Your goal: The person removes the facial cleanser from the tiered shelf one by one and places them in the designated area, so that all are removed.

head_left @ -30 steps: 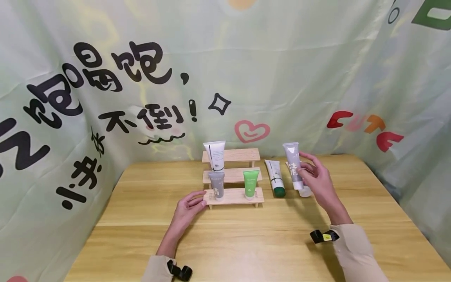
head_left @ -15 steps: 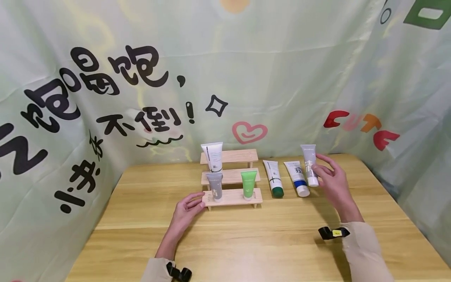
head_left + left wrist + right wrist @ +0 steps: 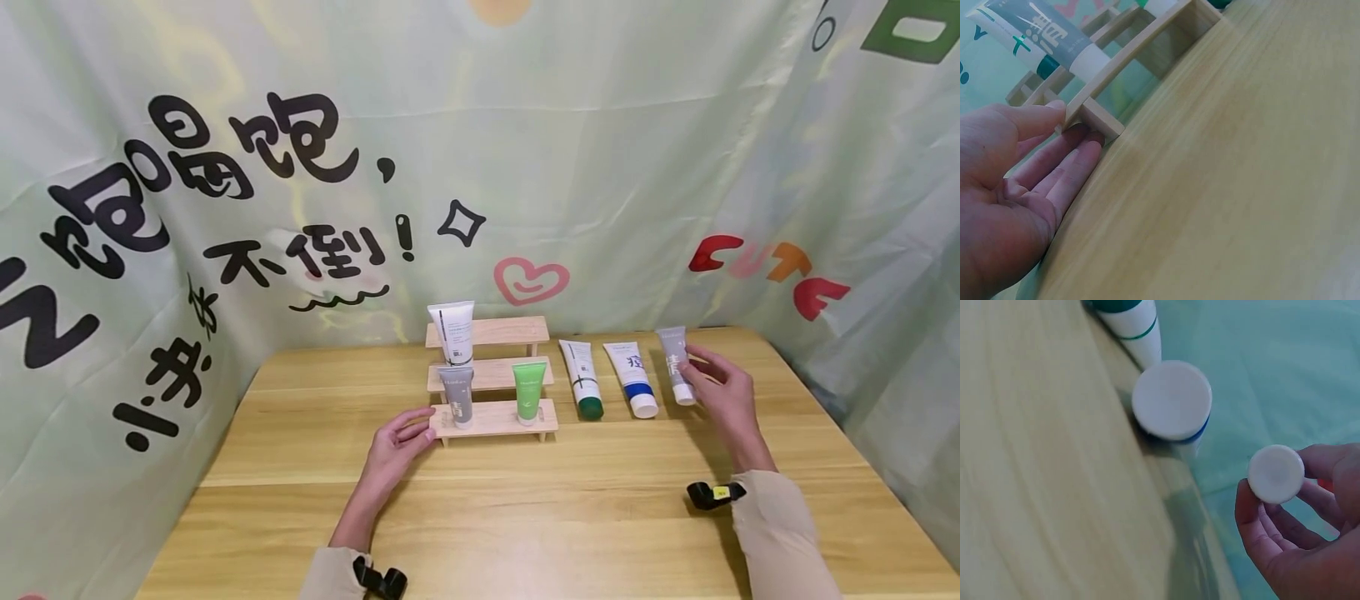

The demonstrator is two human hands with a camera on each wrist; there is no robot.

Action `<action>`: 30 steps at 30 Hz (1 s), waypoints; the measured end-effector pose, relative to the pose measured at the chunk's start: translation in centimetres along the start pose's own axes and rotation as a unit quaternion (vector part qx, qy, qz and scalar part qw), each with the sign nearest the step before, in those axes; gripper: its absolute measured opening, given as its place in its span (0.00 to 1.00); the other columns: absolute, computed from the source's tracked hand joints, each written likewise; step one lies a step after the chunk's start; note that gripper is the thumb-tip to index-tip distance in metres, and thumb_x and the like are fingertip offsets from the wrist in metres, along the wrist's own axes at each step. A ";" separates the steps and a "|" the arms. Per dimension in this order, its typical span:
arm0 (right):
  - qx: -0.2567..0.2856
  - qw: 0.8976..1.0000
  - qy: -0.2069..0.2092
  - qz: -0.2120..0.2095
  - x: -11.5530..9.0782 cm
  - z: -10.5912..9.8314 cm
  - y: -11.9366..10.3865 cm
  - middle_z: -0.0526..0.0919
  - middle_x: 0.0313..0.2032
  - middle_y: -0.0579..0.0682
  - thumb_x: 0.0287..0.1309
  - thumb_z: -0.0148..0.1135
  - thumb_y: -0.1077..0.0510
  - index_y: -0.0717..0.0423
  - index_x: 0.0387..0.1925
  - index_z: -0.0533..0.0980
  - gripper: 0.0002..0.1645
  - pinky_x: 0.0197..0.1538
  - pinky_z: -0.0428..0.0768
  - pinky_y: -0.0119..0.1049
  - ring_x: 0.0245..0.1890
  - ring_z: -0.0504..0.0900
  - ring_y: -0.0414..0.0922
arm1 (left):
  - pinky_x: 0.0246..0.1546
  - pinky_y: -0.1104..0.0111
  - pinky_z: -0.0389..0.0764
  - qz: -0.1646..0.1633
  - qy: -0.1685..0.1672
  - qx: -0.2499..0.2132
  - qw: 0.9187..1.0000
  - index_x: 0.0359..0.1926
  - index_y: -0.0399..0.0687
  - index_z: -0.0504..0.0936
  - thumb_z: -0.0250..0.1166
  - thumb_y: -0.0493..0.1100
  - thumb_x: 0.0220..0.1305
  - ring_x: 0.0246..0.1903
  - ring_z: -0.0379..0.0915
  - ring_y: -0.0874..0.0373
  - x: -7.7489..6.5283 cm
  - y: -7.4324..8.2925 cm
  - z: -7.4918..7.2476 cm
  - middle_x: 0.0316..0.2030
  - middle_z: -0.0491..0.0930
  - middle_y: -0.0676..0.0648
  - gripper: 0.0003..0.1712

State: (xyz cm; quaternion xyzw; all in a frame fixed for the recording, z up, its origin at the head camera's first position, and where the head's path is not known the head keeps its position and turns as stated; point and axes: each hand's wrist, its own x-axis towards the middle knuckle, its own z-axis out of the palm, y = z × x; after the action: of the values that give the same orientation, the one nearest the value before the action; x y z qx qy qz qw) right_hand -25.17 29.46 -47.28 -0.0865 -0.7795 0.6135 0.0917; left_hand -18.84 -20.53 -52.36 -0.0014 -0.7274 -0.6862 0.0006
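And there was the grey tube (image 3: 673,354), at the far R end of the loose row, leaning a bit, cap toward the person, w/ the R hand (image 3: 723,389) pinching it b/w thumb and fingers! Cap on the table (image 3: 525,517) or just above it? Couldn't tell. Handling that tube by the row looked like the step in hand: a light squeeze seemed best, as a soft body would prob. dent, and fingers on its outer side would likely spare the nbr. That nbr, the white-and-blue tube (image 3: 627,372), lay just L of it, not touching; next along, the green-capped tube (image 3: 581,367).

Over on the L, the L hand (image 3: 396,448) held the front step's L end on the wooden stand (image 3: 498,418), thumb at the shelf, fingers by the leg. A steady hold seemed wise: the 2nd grey tube (image 3: 457,396) and green tube (image 3: 529,390) stood upright there, white tube (image 3: 454,332) behind.

Edges: table's back edge ran close behind the row, cloth (image 3: 637,167) hanging beyond, so tight that way; R edge slanted past the R hand. Best room? Up front, b/w the forearms.
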 end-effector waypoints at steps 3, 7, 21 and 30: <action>-0.033 0.999 0.008 -0.001 0.3 -0.1 0.7 0.79 0.43 0.30 0.69 0.66 0.49 0.59 0.70 0.72 0.34 0.38 0.80 0.20 0.41 0.76 0.29 | 0.49 0.70 0.84 0.000 0.001 -0.001 1.000 0.60 0.41 0.83 0.70 0.34 0.67 0.55 0.82 0.46 0.0 0.1 0.0 0.54 0.84 0.35 0.21; -0.099 0.995 0.015 -0.008 0.4 -0.2 1.3 0.82 0.53 0.49 0.71 0.64 0.47 0.59 0.70 0.72 0.33 0.37 0.78 0.18 0.44 0.77 0.33 | 0.49 0.70 0.84 0.002 0.000 0.000 1.000 0.60 0.41 0.83 0.70 0.34 0.67 0.55 0.82 0.46 0.1 0.2 0.0 0.54 0.84 0.35 0.21; -0.235 0.971 -0.007 -0.041 0.4 0.2 1.9 0.76 0.60 0.73 0.77 0.55 0.52 0.66 0.69 0.70 0.29 0.58 0.78 0.63 0.58 0.76 0.68 | 0.49 0.68 0.85 -0.001 0.003 -0.001 1.000 0.60 0.40 0.83 0.70 0.33 0.67 0.54 0.82 0.46 0.0 0.0 0.0 0.54 0.84 0.35 0.21; -0.249 0.967 0.002 -0.046 0.5 -0.5 2.5 0.78 0.56 0.73 0.77 0.53 0.52 0.68 0.63 0.75 0.26 0.53 0.77 0.57 0.55 0.76 0.66 | 0.50 0.69 0.85 -0.003 0.002 0.001 1.000 0.60 0.41 0.83 0.70 0.34 0.67 0.55 0.82 0.47 0.0 0.0 0.0 0.54 0.84 0.35 0.21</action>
State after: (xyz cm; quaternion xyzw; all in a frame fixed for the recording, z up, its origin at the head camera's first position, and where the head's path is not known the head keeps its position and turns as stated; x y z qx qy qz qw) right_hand -25.51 30.67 -49.58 -0.0723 -0.9105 0.3953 0.0971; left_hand -18.88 -20.49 -52.35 0.0021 -0.7281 -0.6855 0.0004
